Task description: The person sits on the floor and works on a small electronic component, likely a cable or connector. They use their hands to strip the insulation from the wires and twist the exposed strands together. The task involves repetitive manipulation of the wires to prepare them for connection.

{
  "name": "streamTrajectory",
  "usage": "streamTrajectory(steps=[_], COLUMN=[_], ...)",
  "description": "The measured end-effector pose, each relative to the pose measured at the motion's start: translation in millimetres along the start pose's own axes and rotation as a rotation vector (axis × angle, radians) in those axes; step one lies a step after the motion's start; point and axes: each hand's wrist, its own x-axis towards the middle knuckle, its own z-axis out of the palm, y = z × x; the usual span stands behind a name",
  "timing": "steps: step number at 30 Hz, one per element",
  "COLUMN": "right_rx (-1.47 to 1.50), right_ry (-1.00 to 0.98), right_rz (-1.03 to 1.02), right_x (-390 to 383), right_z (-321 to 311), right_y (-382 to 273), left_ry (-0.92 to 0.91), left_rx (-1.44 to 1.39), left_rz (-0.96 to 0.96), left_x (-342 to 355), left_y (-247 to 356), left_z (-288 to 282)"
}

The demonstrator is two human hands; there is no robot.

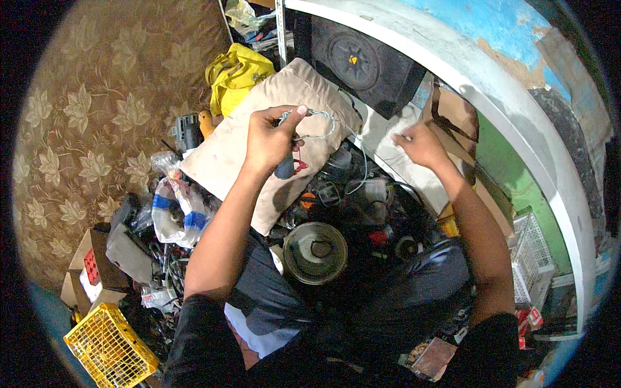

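Observation:
My left hand (275,139) is closed, thumb on top, around a loop of thin, pale twisted cord (333,126), held up over a beige cushion (272,90). Below that hand is a dark grey shape (284,168) that I cannot make out. A thin pale strand (366,165) hangs in a curve to the right of the loop, down toward the clutter. Farther right, my right hand (420,145) is raised with its fingers pinched together in front of a whitish sheet. What sits between those fingertips is too small to tell.
A round metal tin (315,253) stands between my knees, amid dark clutter. Behind the cushion are a yellow cloth bag (239,71) and a black speaker box (356,61). A yellow plastic basket (110,346) lies lower left; a white crate (532,258) is at right.

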Motion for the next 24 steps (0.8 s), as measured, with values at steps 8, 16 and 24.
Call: streamTrajectory(steps=[8, 16, 24], right_rx=[0.898, 1.001, 1.049], right_ry=[-0.102, -0.052, -0.083], right_rz=[-0.256, -0.161, -0.203], right_x=[-16.5, -23.5, -42.9], right_z=[-16.8, -36.5, -54.5], right_y=[-121.8, -121.5, -139.1], left_ry=[-0.083, -0.200, -0.475], left_rx=[-0.011, -0.234, -0.351], left_rz=[0.022, 0.046, -0.009], left_x=[-9.7, -18.8, -12.6], left_y=[-9.7, -1.4, -10.5], left_z=[20.4, 33.3, 32.1])
